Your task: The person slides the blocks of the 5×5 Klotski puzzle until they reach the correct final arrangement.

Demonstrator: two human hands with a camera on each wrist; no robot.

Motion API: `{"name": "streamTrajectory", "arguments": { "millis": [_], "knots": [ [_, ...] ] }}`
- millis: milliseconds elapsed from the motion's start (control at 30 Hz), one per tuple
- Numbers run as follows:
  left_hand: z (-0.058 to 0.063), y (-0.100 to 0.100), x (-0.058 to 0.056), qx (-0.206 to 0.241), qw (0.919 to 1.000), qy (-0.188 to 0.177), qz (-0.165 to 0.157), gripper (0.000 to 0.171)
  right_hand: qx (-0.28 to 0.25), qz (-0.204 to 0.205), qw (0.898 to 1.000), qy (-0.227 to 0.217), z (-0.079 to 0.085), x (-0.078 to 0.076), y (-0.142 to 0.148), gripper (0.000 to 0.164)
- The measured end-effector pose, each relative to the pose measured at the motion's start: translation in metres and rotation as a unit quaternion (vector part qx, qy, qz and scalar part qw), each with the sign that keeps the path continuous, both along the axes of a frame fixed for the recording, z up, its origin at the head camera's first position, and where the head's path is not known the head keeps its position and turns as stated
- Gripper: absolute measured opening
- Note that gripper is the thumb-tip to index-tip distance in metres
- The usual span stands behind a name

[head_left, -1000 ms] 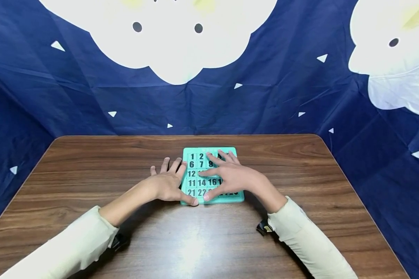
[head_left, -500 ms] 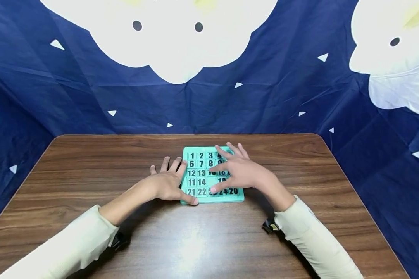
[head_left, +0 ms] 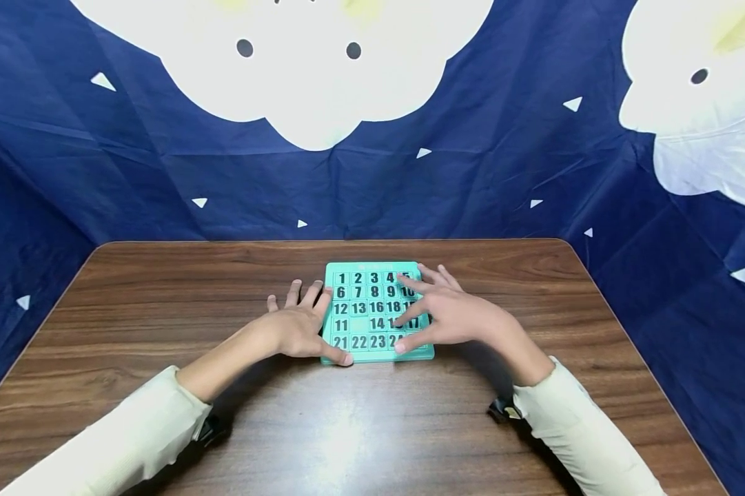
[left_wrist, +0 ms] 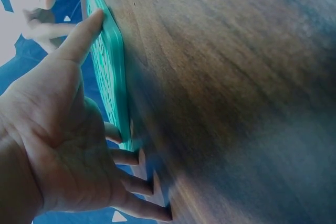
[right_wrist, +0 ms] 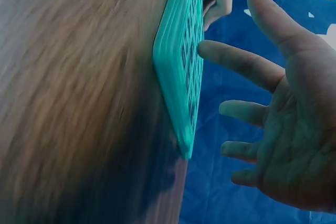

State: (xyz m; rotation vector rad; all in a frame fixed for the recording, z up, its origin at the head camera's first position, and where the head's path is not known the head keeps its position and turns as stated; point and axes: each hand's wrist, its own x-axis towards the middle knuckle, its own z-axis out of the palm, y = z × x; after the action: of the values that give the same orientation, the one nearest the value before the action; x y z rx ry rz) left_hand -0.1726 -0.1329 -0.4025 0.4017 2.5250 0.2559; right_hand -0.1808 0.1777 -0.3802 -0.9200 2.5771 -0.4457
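A teal number slide puzzle (head_left: 367, 291) lies flat on the table, its tiles printed in black. One bare square shows in its fourth row, between tiles 11 and 14. My left hand (head_left: 294, 331) is spread at its left side: the thumb rests on the front edge, the index finger lies along the left edge, and the other fingertips touch the table, as the left wrist view shows. Over the puzzle's right part hovers my right hand (head_left: 453, 313), fingers spread. Its index fingertip (right_wrist: 206, 49) is right at the tiles in the fourth row, partly covering several numbers.
The brown wood-grain table (head_left: 161, 296) reaches back to a dark blue cloth (head_left: 254, 179) with white cloud and triangle shapes. Black straps (head_left: 502, 410) sit at the wrists, by the light sleeves (head_left: 570, 420).
My right hand has moved right across the puzzle. Tile 16 has shifted up into the third row, and tile 14 has slid one square right. My left hand stays in place.
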Motion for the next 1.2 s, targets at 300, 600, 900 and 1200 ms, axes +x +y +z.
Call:
{"name": "streamTrajectory", "arguments": {
  "millis": [300, 600, 900, 1200],
  "knots": [
    [0.001, 0.002, -0.001, 0.000, 1.0000, -0.006, -0.001, 0.150, -0.009, -0.005, 1.000, 0.016, -0.007, 0.000, 0.002, 0.064],
    [0.002, 0.000, -0.003, -0.007, 0.9999, -0.009, -0.004, 0.148, 0.020, 0.026, 0.999, -0.012, -0.015, -0.007, -0.033, 0.083],
    [0.000, 0.002, -0.003, -0.005, 1.0000, -0.007, -0.002, 0.150, 0.025, 0.001, 1.000, 0.010, -0.010, -0.012, -0.025, 0.071],
    [0.002, 0.001, -0.001, -0.007, 0.9999, -0.009, 0.001, 0.150, 0.008, 0.027, 0.999, -0.017, -0.013, -0.013, -0.029, 0.065]
  ]
}}
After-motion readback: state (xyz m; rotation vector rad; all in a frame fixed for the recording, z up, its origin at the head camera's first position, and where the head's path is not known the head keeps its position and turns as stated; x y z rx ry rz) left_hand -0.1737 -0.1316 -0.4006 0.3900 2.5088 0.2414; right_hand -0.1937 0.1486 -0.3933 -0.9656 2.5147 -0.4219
